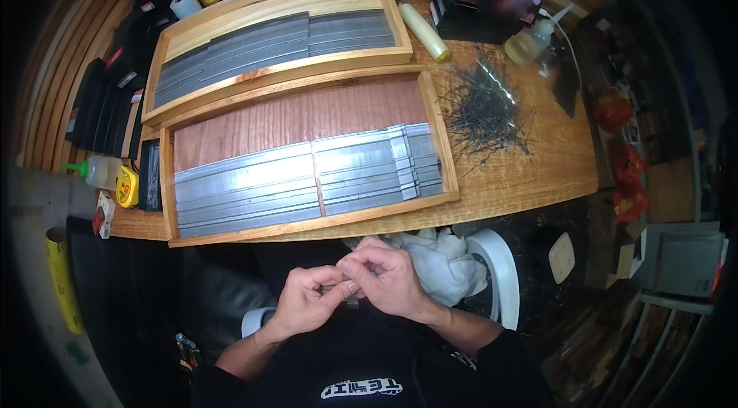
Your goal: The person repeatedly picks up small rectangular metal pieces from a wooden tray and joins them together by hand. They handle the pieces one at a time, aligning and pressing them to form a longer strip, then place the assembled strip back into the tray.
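Note:
Both hands meet close to my chest, below the table's front edge. My left hand (307, 296) and my right hand (388, 277) pinch one small grey metal piece (352, 300) between their fingertips; most of it is hidden by the fingers. Just beyond the hands lies a white cloth (442, 262) in my lap. On the table ahead sits a wooden tray (444, 154) with a reddish bottom, its near half covered by rows of grey metal strips (300, 185).
A second wooden tray (269, 1) with more grey strips lies farther back. A heap of thin dark wire bits (484, 112) is right of the trays. Glue bottles (534, 39), a yellow tape measure (127, 187) and dark boxes line the table edges.

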Demonstrator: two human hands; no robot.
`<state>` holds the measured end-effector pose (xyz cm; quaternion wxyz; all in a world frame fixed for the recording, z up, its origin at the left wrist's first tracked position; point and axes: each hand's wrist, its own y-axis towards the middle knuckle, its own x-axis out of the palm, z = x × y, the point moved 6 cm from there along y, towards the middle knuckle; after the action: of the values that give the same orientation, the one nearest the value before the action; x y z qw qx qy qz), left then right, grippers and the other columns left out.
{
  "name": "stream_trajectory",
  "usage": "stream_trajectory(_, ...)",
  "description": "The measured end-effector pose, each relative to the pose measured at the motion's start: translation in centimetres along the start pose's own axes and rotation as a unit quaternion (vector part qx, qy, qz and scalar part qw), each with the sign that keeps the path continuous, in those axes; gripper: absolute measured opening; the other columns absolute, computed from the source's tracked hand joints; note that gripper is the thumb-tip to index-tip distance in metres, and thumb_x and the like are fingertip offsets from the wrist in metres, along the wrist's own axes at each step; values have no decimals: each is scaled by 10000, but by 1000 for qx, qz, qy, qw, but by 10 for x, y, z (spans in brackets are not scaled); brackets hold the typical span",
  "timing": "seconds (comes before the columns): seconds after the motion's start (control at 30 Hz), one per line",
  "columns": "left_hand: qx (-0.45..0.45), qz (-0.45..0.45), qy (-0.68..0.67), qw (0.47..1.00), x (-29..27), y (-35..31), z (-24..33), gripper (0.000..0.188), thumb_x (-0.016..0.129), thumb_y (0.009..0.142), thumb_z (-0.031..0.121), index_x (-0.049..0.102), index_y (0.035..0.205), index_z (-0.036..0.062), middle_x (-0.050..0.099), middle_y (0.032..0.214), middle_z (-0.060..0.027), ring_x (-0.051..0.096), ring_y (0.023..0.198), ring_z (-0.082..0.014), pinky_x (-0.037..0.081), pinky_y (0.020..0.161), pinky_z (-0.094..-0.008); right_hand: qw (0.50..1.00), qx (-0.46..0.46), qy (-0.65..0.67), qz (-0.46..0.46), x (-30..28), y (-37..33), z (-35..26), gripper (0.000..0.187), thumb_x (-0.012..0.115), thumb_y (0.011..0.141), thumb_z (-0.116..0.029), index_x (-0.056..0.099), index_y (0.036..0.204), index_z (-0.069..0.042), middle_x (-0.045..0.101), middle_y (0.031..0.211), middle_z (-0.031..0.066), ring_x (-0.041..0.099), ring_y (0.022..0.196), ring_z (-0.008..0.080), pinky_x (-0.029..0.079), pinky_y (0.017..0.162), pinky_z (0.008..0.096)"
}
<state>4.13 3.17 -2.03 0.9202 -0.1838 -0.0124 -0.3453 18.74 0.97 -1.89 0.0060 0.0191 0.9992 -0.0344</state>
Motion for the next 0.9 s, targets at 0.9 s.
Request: stream_trajectory(0.9, 19, -1, 77, 997, -3, -3, -7, 145, 734, 945, 80, 735, 1020, -44, 765, 809, -94, 686, 728, -73, 539, 646, -228, 991, 42, 39, -117, -3, 4, -9, 143, 724, 948, -60, 721, 1044, 46, 652, 911, 79, 658, 739, 100, 529, 617, 217)
